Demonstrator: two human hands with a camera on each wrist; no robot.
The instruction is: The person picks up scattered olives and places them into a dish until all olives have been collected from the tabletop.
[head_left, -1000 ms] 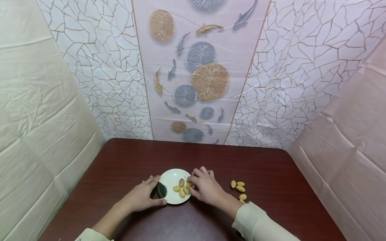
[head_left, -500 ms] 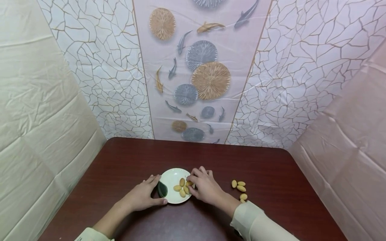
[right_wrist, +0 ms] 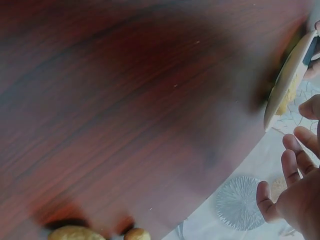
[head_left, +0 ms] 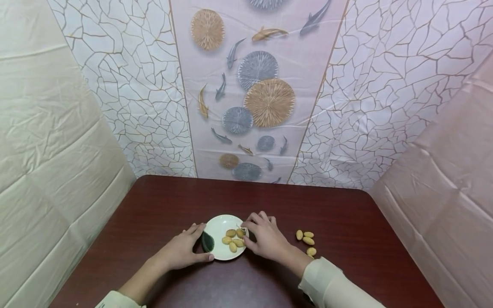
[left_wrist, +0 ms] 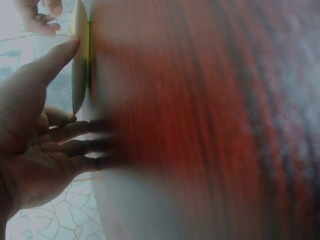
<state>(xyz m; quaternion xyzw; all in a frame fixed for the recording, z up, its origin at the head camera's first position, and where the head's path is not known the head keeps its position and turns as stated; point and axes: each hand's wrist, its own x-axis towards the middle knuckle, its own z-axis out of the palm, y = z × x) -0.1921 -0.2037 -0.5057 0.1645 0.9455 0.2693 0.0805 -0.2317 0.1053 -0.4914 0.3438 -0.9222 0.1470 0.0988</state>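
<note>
On the table sits a small white plate (head_left: 219,251) with a dark green patch at its left edge. Several small yellow oval pieces, like fruits or nuts (head_left: 233,247), lie grouped on its right half. My left hand (head_left: 181,251) holds the plate's left side; in the left wrist view, the thumb (left_wrist: 67,47) and a fingertip touch the rim. At the plate's right edge is my right hand (head_left: 267,238), its fingers loosely bent and apart. In the right wrist view, nothing shows between those fingers (right_wrist: 291,165).
To the right of my right hand, several more yellow oval pieces (head_left: 308,241) lie on the dark red-brown table (head_left: 262,201). The right forearm partly covers the nearest one. A patterned cloth (head_left: 239,167) hangs behind the table, with plain cloth on both sides.
My right hand has let go of a yellow oval piece on the plate and drawn slightly right. The upper pieces on the plate have shifted. My left hand keeps its place.
</note>
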